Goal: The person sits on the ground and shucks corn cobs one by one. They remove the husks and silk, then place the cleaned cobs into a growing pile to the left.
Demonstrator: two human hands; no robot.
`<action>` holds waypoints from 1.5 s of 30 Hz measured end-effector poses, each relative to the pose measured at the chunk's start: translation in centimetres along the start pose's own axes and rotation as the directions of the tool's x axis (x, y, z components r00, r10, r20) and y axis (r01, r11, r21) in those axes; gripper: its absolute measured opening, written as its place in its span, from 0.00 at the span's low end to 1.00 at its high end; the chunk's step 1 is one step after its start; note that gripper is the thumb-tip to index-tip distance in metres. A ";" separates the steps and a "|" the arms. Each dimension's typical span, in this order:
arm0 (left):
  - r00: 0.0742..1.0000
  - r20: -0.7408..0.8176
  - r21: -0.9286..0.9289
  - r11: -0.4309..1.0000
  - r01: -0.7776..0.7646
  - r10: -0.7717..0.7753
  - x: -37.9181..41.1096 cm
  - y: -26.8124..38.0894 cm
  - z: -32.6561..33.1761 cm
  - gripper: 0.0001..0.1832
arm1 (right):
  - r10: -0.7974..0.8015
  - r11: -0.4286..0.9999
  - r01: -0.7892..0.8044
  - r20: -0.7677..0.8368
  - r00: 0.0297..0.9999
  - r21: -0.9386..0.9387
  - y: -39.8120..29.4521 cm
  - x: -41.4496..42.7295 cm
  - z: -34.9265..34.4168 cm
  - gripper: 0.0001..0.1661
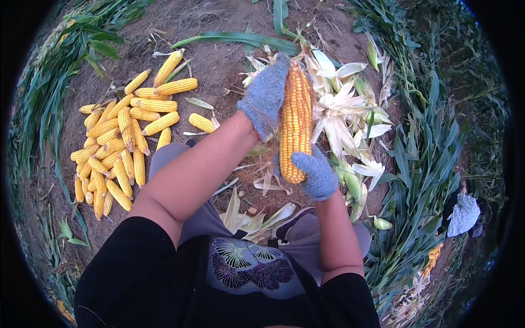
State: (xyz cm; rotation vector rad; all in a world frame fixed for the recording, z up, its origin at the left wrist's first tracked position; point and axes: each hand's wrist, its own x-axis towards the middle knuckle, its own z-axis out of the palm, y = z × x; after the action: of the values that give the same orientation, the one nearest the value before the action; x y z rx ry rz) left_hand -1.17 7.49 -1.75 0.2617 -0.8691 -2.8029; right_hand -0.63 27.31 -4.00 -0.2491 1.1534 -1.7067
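Note:
A bare yellow corn cob with strands of brown silk is held upright in front of me. My right hand, in a grey knitted glove, grips its lower end with the thumb across the kernels. Around the upper left side of the cob is my left hand, gloved the same way; its fingers are partly hidden behind the cob. Pale peeled husks lie in a heap just beyond and right of the cob. More loose husks rest on the ground between my legs.
A pile of husked corn cobs lies on the soil to my left, with one cob apart from it. Cut green corn stalks run along the right, and others along the left. Another person is at far right.

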 end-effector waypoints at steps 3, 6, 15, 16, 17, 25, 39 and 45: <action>0.997 0.071 -0.139 0.990 0.013 -0.003 -0.1 -0.6 -0.5 0.22 | -0.023 0.997 0.020 0.042 0.999 0.080 0.8 0.0 -0.1 0.40; 0.999 -0.019 -0.019 0.999 0.027 -0.027 -0.8 -0.4 1.8 0.24 | -0.052 0.965 0.007 0.166 0.985 0.263 0.7 -0.1 -0.7 0.43; 1.000 0.018 0.018 1.000 0.008 -0.009 -0.7 0.5 2.2 0.40 | -0.008 0.937 -0.081 0.252 0.968 0.340 -0.4 -0.1 -2.0 0.43; 0.996 0.084 -0.026 1.000 0.011 -0.008 -0.6 0.6 1.5 0.32 | 0.025 0.954 -0.100 0.258 0.966 0.283 -0.8 -0.3 -2.0 0.40; 0.999 0.031 0.057 0.998 -0.014 0.012 -0.7 0.4 1.4 0.30 | 0.024 0.989 -0.050 0.182 0.983 0.138 -1.1 -0.2 -1.6 0.39; 0.941 -0.181 0.415 0.890 -0.191 0.286 -0.9 -2.7 2.5 0.32 | -0.404 0.548 0.082 -0.178 0.898 -0.832 -1.2 2.1 0.3 0.42; 0.995 0.068 -0.081 0.994 -0.074 0.079 0.2 -1.8 1.7 0.25 | -0.276 0.940 0.251 -0.078 0.958 -0.232 -1.2 0.6 -1.1 0.40; 0.996 0.075 -0.047 0.997 -0.054 0.057 0.1 -1.7 2.9 0.29 | -0.239 0.967 0.245 -0.086 0.967 0.067 -0.4 -0.2 -1.1 0.38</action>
State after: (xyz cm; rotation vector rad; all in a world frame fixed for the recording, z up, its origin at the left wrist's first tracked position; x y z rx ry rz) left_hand -2.11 10.42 -0.35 0.1230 -0.8151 -2.7931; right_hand -1.47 28.08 -4.21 -0.2874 1.1472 -1.9871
